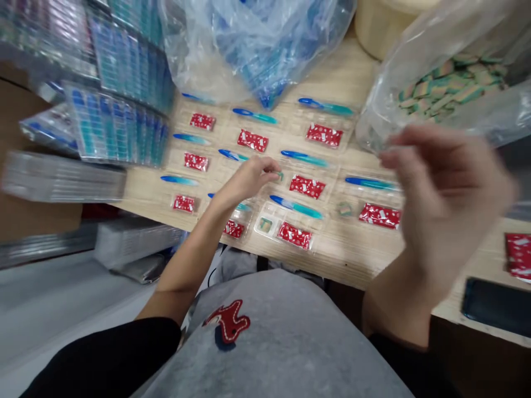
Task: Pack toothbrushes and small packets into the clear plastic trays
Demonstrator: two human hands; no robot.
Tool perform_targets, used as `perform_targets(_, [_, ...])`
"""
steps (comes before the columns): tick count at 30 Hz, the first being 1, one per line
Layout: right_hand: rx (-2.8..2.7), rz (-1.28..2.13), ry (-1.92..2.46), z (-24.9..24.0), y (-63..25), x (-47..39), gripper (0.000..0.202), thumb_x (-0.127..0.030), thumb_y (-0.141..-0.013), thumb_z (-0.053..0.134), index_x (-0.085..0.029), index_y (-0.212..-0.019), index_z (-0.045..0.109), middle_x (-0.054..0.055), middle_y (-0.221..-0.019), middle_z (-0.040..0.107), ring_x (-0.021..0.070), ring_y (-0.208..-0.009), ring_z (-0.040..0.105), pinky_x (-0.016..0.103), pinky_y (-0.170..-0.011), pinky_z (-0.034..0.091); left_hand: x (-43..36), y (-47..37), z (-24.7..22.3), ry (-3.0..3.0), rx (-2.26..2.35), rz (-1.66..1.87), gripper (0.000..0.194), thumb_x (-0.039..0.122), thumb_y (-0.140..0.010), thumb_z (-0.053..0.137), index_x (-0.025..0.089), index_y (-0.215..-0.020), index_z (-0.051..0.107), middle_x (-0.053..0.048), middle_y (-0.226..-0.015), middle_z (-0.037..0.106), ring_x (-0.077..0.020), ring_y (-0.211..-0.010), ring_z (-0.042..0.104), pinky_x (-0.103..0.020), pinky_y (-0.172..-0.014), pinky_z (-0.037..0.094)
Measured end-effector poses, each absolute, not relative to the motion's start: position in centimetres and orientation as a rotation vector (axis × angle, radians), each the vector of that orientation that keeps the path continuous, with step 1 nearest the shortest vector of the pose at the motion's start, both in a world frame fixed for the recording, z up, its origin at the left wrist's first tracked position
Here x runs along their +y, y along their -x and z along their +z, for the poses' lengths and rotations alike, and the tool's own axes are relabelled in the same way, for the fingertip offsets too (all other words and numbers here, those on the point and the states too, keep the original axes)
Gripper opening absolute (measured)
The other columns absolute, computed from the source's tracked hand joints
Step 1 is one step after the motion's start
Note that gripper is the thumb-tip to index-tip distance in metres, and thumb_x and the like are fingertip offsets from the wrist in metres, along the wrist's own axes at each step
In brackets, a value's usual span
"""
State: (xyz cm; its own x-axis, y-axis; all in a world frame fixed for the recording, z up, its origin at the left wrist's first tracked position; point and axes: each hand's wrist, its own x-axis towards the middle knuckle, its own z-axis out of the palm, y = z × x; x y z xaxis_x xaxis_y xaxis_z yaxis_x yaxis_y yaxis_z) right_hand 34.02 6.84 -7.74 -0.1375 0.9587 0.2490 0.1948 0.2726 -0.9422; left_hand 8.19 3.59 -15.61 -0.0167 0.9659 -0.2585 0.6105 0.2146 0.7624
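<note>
The right hand (456, 188) is blurred (one red packet (519, 254) edge-cropped).

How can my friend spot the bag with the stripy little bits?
Start at the wooden table and look beyond the right hand. A clear plastic bag sits there beside the pale round tub. Unlike the blue-filled bag, it holds small striped pieces.

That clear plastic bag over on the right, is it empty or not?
Not empty: a heap of small striped pieces shows inside the clear bag, beyond the right hand. How full, I can't tell.
</note>
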Motion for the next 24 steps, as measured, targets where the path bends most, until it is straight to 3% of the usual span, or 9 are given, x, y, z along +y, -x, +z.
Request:
perform_targets(5, [-1.702, 1.042, 1.209, -12.2, -33.1, 3.9, 0.022, -0.024, -0.089, 0.061, -0.016, -0.109, 0.064, 0.006, -0.102, 0.066, 0.0112, -0.085, 0.063, 0.027, -0.078, 0.052, 3.4, -9.2, -16.4, -1.762, 1.858, 0.400, 0.011, 0.010, -0.076, 0.069, 0.012, -0.086, 0.070, -0.009, -0.096, 0.064, -0.0228, -0.097, 0.050, -0.037, -0.093, 0.035])
perform_targets(13, [-1.900, 0.714, 1.317, -15.6, -36.2, 2.0, 0.024, -0.033, -0.092, 0.055, -0.013, -0.101, 0.066, 0.006, -0.099, 0.068, 0.0142, -0.089, 0.066, 0.024, -0.076, 0.054, 2.8, -10.0, -17.0, -1.858, 1.818, 0.283, 0.016, 0.015, -0.088, 0.057, 0.010, -0.099, 0.068, -0.011, -0.106, 0.060, -0.0248, -0.103, 0.049, -0.041, -0.093, 0.034])
perform_targets(16, [-2.001, 0.495, 1.228, -16.7, -37.0, 3.0, 0.024, -0.033, -0.095, 0.051, -0.014, -0.103, 0.063, 0.004, -0.099, 0.068, 0.0127, -0.089, 0.067, 0.020, -0.073, 0.053, 2.7, -10.7, -17.0, -1.889, 1.809, 0.414, 0.021, 0.013, -0.091, 0.048, 0.006, -0.104, 0.063, -0.015, -0.111, 0.058, -0.0273, -0.105, 0.049, -0.043, -0.094, 0.035])
perform_targets(19, [-2.068, 0.263, 1.102, -15.0, -36.7, 4.7, 0.025, -0.036, -0.097, 0.048, -0.016, -0.100, 0.062, 0.002, -0.098, 0.067, 0.0117, -0.087, 0.066, 0.020, -0.073, 0.053, 3.2, -11.2, -16.9, -1.642, 1.741, 0.682, 0.018, 0.015, -0.085, 0.053, 0.008, -0.099, 0.063, -0.020, -0.111, 0.057, -0.0340, -0.109, 0.047, -0.049, -0.097, 0.033])
perform_targets(21, [-2.074, 0.143, 1.055, -12.4, -35.5, 5.5, 0.025, -0.035, -0.097, 0.048, -0.016, -0.090, 0.063, 0.003, -0.095, 0.066, 0.0121, -0.084, 0.065, 0.021, -0.072, 0.052, 3.6, -11.8, -15.7, -1.493, 1.639, 0.859, 0.028, 0.025, -0.085, 0.053, 0.006, -0.104, 0.060, -0.023, -0.114, 0.055, -0.0359, -0.112, 0.046, -0.052, -0.099, 0.032])
perform_targets(23, [-2.005, 0.019, 1.003, -9.9, -33.6, 6.5, 0.024, -0.028, -0.098, 0.046, -0.014, -0.084, 0.061, 0.006, -0.101, 0.066, 0.0150, -0.094, 0.064, 0.026, -0.084, 0.050, 4.3, -13.1, -13.4, -1.345, 1.476, 0.983, 0.046, 0.039, -0.091, 0.043, 0.003, -0.119, 0.052, -0.023, -0.118, 0.054, -0.0306, -0.110, 0.052, -0.047, -0.097, 0.039])
perform_targets(24, [-1.973, -0.014, 0.972, -9.1, -32.5, 7.2, 0.021, -0.023, -0.097, 0.045, -0.012, -0.090, 0.061, 0.011, -0.114, 0.062, 0.0180, -0.109, 0.060, 0.030, -0.095, 0.047, 4.8, -13.8, -11.8, -1.280, 1.391, 1.000, 0.050, 0.040, -0.095, 0.034, 0.004, -0.128, 0.046, -0.021, -0.126, 0.052, -0.0266, -0.114, 0.053, -0.041, -0.096, 0.043])
